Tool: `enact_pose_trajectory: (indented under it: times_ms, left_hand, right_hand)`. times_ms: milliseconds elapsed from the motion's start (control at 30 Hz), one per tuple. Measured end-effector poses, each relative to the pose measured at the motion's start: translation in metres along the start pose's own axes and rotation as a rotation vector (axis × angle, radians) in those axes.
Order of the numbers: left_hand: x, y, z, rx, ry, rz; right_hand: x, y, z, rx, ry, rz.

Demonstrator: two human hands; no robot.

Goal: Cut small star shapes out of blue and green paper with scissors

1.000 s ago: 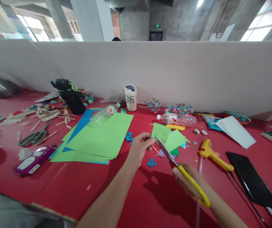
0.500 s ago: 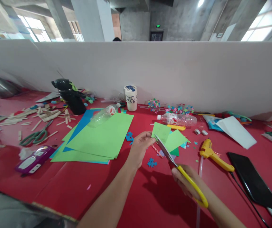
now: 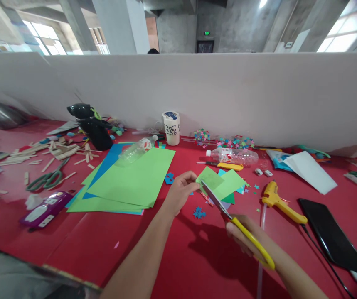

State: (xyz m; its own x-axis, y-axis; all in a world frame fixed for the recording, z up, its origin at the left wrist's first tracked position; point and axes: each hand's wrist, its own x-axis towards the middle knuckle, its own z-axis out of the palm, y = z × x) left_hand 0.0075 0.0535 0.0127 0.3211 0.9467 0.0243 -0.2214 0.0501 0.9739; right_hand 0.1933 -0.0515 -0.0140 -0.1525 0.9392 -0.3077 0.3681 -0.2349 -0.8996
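Between its thumb and fingers my left hand (image 3: 183, 190) pinches the edge of a small light-green paper piece (image 3: 210, 177). My right hand (image 3: 243, 234) grips a pair of scissors with yellow handles (image 3: 253, 240). The blades point up and left, and their tips meet the green paper close to my left fingertips. Another green paper piece (image 3: 232, 183) lies behind the blades, over blue and dark-green scraps. Small blue paper stars (image 3: 199, 213) rest on the red table below the paper. More blue cutouts (image 3: 169, 178) lie just left of my left hand.
Large green sheets (image 3: 131, 180) and a plastic bottle (image 3: 137, 150) lie to the left. At the back are a cup (image 3: 171, 128), another bottle (image 3: 234, 156) and a yellow utility knife (image 3: 228, 166). A yellow glue gun (image 3: 282, 203) and a black phone-like slab (image 3: 331, 234) lie right.
The green paper piece in my left hand has tilted and lowered toward the left. Both hands have shifted slightly. The other person's hand at the far left has drawn back.
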Motion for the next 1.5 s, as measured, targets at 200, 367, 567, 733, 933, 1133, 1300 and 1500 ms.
enact_pose_trajectory:
  times_ms: [200,367,567,733,933,1133,1300,1500]
  left_hand:
    - [-0.003,0.002,0.011,-0.039,0.065,-0.005]
    - [-0.003,-0.002,0.014,-0.046,0.066,-0.027]
    - [0.0,-0.01,0.014,-0.1,0.081,-0.036]
    - [-0.001,-0.01,0.013,-0.089,0.072,-0.038]
    - [-0.001,-0.009,0.014,-0.057,0.05,-0.055]
    - [0.0,-0.015,0.013,-0.07,0.025,-0.049]
    - [0.005,-0.03,0.013,-0.075,0.035,-0.07]
    - [0.011,-0.048,0.017,0.158,0.002,-0.128]
  right_hand:
    - [0.002,0.004,0.01,0.089,0.005,0.058]
    - [0.005,0.006,0.012,0.095,-0.002,0.099]
    - [0.012,0.01,0.011,0.014,0.053,0.163]
    - [0.015,0.014,0.008,0.003,0.024,0.111]
    - [0.015,0.012,0.006,0.0,0.028,0.087]
    - [0.014,0.004,0.007,0.039,0.101,0.113]
    - [0.015,0.002,0.006,0.108,0.123,0.129]
    - [0.017,0.0,-0.005,0.206,0.186,0.117]
